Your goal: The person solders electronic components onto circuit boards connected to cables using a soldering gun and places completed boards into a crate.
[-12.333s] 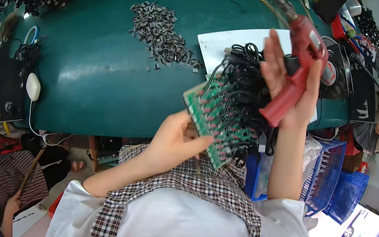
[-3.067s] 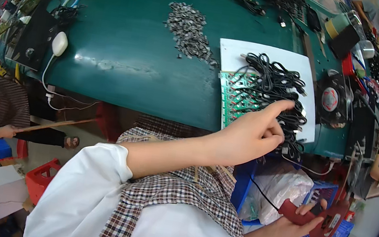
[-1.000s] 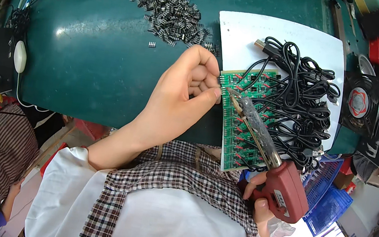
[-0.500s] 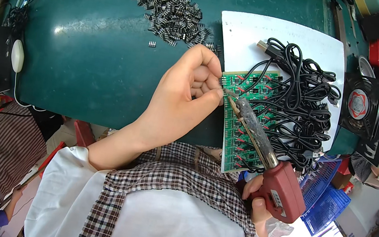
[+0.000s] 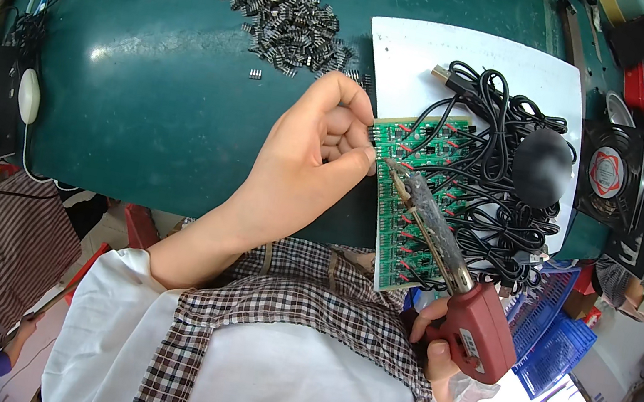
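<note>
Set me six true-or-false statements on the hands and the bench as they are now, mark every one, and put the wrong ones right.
1. The right hand grips the red soldering gun. True.
2. The left hand is at the left edge of the green circuit board. True.
3. The red soldering gun's tip points away from the green circuit board. False: it is directed at the board near its left edge.
4. A pile of small black parts lies on the green table, left of the black cables. True.
5. The black cables lie left of the green circuit board. False: they lie mostly to its right.
6. The left hand grips the black cables. False: it is apart from them.
</note>
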Demonstrator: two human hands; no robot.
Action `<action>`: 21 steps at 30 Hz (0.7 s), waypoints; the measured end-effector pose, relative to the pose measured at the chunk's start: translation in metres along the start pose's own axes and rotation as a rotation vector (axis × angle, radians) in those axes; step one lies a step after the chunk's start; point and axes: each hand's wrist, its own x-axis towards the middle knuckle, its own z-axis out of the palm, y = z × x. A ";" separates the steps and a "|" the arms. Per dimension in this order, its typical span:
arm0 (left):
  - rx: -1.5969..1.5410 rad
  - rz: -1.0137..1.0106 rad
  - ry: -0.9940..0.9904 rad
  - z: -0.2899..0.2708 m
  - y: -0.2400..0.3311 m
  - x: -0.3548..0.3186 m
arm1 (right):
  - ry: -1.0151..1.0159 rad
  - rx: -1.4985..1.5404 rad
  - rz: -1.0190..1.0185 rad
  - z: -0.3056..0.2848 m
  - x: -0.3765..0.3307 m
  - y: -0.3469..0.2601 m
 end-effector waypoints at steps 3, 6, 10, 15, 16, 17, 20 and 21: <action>0.012 0.013 0.000 0.000 0.000 0.000 | -0.042 0.015 -0.009 -0.002 0.001 0.006; 0.026 0.010 0.004 -0.001 -0.002 0.002 | -0.032 0.073 -0.038 0.000 0.000 0.013; 0.076 0.005 -0.025 -0.003 0.002 -0.002 | 0.039 0.131 -0.039 0.004 -0.005 0.013; 0.886 0.264 0.438 -0.032 0.022 -0.014 | 0.048 0.096 -0.111 0.000 -0.006 0.011; 1.020 0.305 0.446 -0.041 0.025 -0.013 | 0.029 0.098 -0.130 0.000 -0.005 0.012; 1.158 0.318 0.474 -0.049 0.026 -0.012 | 0.027 0.096 -0.122 0.001 -0.005 0.014; 1.128 0.371 0.431 -0.057 0.020 -0.007 | 0.006 0.104 -0.147 0.003 -0.003 0.016; 1.119 0.385 0.418 -0.057 0.019 -0.006 | 0.006 0.104 -0.146 0.003 -0.003 0.016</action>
